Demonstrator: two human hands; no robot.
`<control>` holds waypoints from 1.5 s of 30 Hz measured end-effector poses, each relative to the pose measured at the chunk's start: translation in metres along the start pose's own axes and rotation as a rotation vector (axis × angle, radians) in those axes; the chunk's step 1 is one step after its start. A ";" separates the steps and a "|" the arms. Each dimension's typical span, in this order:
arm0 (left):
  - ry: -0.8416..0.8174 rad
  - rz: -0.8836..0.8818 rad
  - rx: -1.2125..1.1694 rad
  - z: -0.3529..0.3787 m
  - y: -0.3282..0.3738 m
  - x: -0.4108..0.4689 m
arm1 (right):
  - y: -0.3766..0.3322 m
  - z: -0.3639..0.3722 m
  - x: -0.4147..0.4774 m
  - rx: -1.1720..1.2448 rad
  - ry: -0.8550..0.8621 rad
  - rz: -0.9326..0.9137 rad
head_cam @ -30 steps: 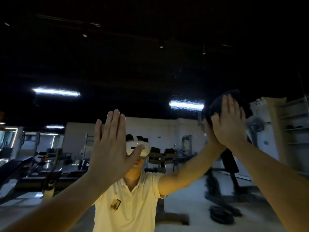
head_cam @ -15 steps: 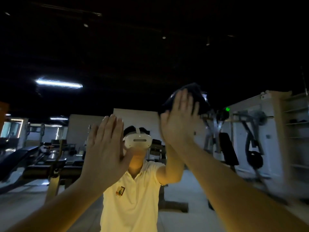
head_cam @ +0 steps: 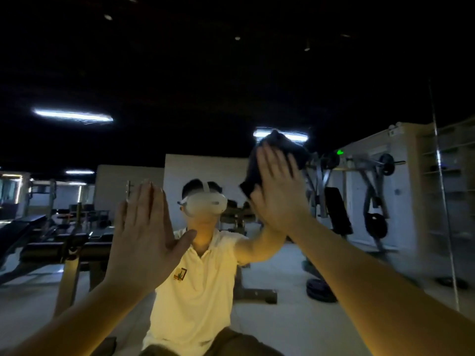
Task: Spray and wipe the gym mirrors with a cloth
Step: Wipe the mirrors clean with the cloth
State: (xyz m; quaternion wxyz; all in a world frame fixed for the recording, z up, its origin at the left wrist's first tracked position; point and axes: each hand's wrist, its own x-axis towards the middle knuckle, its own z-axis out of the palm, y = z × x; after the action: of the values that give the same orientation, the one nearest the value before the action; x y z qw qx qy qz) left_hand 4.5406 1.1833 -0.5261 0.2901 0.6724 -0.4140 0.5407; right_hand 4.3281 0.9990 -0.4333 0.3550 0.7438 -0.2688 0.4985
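While the left hand [head_cam: 144, 227] is bracing flat and empty on the mirror [head_cam: 205, 86], the right hand [head_cam: 280, 191], fingers straight, is pressing a dark cloth [head_cam: 288, 150] against the glass. Wiping is seemingly underway, and how much remains is unclear.

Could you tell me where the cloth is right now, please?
In the head view, the dark cloth is right of centre, pressed against the mirror under the right hand.

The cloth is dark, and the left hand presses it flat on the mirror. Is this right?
Not quite. The head view shows the right hand, not the left, pressing the dark cloth flat on the mirror. The left hand lies bare on the glass.
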 end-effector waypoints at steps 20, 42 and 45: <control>0.085 0.122 0.037 0.005 -0.008 -0.058 | -0.118 0.010 -0.045 0.183 0.037 -0.009; 0.029 0.053 0.019 0.029 0.036 -0.073 | 0.039 0.039 -0.138 0.115 0.047 0.466; 0.046 0.023 -0.037 0.027 0.035 -0.075 | 0.000 0.038 -0.128 0.157 0.069 0.530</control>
State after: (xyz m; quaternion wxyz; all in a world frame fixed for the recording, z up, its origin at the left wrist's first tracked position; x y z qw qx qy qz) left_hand 4.5175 1.1622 -0.6076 0.3056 0.6494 -0.4250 0.5516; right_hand 4.3031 0.9746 -0.5621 0.1625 0.6555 -0.4022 0.6182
